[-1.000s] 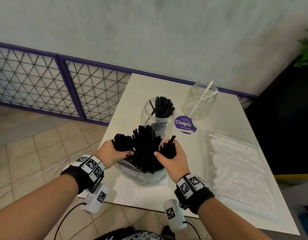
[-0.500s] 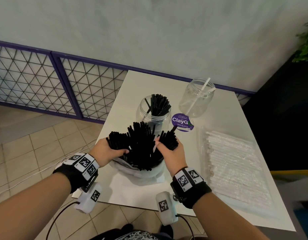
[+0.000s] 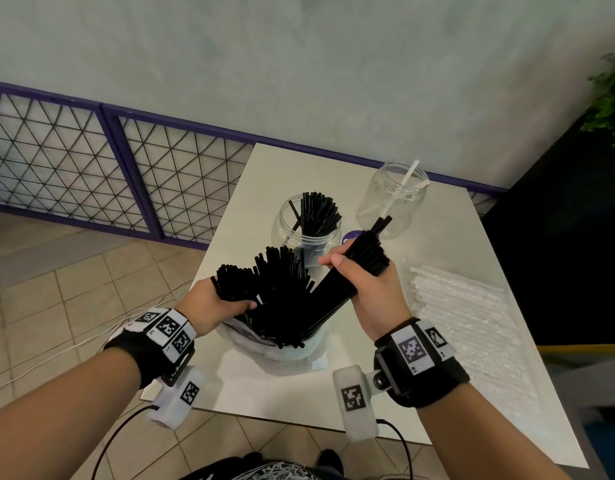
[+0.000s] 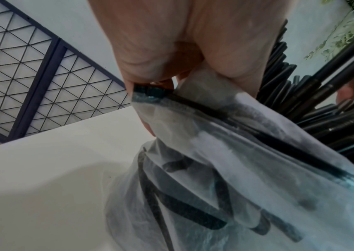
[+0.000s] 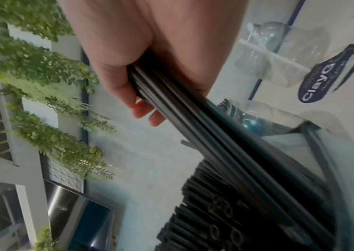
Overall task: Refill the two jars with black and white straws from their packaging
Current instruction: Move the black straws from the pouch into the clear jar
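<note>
Two clear jars stand on the white table beyond the plastic bag of black straws: the nearer jar holds a clump of black straws, the farther jar one white straw. The right hand grips one bundle of black straws angled up out of the bag. The left hand clutches the bag's rim. One pack of white straws lies right of the bag.

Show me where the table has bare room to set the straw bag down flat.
Bare patches: the near edge of the table in front of the bag, and the far left corner behind the black-straw jar. Crowded: the right side under the white-straw pack, and the middle around both jars.
</note>
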